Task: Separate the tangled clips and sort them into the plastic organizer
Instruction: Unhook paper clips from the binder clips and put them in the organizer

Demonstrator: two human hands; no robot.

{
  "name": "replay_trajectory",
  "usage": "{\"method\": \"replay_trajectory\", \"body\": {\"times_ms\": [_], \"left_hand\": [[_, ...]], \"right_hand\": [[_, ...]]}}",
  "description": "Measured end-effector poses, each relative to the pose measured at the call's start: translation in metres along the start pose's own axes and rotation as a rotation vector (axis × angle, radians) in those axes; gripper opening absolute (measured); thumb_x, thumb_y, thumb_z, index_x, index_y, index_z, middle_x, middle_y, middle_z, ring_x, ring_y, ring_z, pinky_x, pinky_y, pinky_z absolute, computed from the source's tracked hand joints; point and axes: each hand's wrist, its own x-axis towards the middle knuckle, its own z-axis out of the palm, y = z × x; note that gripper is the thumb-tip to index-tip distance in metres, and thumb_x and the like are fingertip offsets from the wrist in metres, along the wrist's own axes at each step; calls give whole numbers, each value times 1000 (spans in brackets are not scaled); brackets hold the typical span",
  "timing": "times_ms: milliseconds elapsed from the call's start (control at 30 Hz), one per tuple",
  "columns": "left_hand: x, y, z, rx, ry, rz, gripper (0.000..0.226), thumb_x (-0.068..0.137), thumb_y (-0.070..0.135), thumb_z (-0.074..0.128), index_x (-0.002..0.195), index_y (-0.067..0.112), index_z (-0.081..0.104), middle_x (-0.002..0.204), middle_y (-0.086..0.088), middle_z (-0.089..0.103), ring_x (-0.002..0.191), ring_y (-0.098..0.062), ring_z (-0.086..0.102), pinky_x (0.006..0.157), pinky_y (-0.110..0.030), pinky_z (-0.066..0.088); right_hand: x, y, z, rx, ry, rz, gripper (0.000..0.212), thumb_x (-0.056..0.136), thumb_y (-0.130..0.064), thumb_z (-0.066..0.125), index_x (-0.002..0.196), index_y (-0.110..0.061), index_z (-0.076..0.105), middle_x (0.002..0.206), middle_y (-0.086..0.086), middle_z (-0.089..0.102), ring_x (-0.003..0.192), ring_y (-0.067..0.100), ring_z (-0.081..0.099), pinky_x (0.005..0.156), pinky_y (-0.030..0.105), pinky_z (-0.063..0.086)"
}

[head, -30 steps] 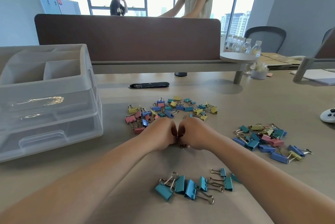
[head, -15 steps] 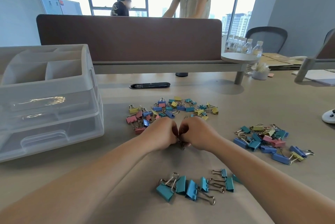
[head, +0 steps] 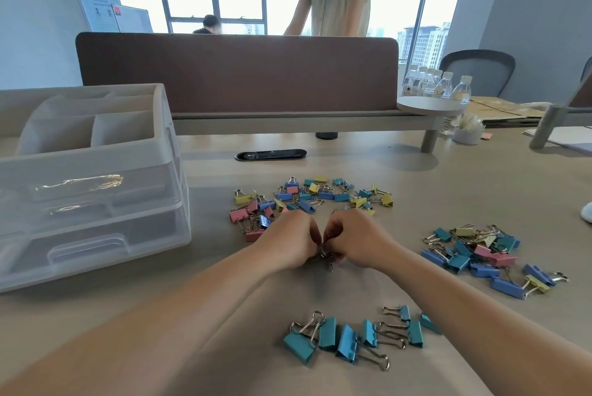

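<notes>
left hand and right hand meet knuckle to knuckle, fingers curled, both pinching one tangled clip cluster over the table. plastic organizer stands left. loose clips lie in a far pile, a right pile and a near row.

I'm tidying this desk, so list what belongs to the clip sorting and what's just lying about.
Job: left hand, right hand, tangled clips they grip, far clip pile, right clip pile, near blue clips, plastic organizer.
Lying about: water bottles, white cup, cardboard, black desk slot.
</notes>
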Motion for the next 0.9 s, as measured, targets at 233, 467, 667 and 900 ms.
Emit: {"method": "replay_trajectory", "body": {"times_ms": [233, 467, 667, 900], "left_hand": [[0, 2, 1, 64, -4, 13, 11, 84, 8, 65, 88, 17, 71, 84, -4, 66, 87, -22, 63, 84, -32, 51], [-1, 4, 2, 55, -1, -8, 16, 86, 9, 66, 100, 12, 74, 94, -8, 70, 90, -22, 63, 76, -25, 45], [-5, 4, 0, -4, 44, -4, 19, 86, 6, 63, 98, 13, 76, 98, -6, 72, 92, -20, 64, 75, -23, 42], [-7, 6, -9, -20, 100, 27, 14, 83, 8, 67, 91, 15, 76, 88, -1, 72, 79, -13, 62, 67, -22, 42]], "right_hand": [[-2, -2, 2, -28, -5, -1, 27, 86, -9, 67, 70, -29, 57, 75, -4, 66, 76, 16, 68, 71, 30, 58], [-3, -1, 3, -24, 17, -12, 24, 87, -12, 66, 73, -30, 58, 81, -3, 66, 77, 16, 67, 71, 31, 58], [-5, 0, 0, 13, 52, -18, 23, 88, -14, 69, 73, -29, 59, 79, -4, 67, 78, 17, 67, 74, 34, 59], [-6, -3, -8, 57, 102, -36, 17, 85, -11, 70, 74, -22, 64, 70, 0, 70, 67, 18, 70, 71, 40, 60]]}}
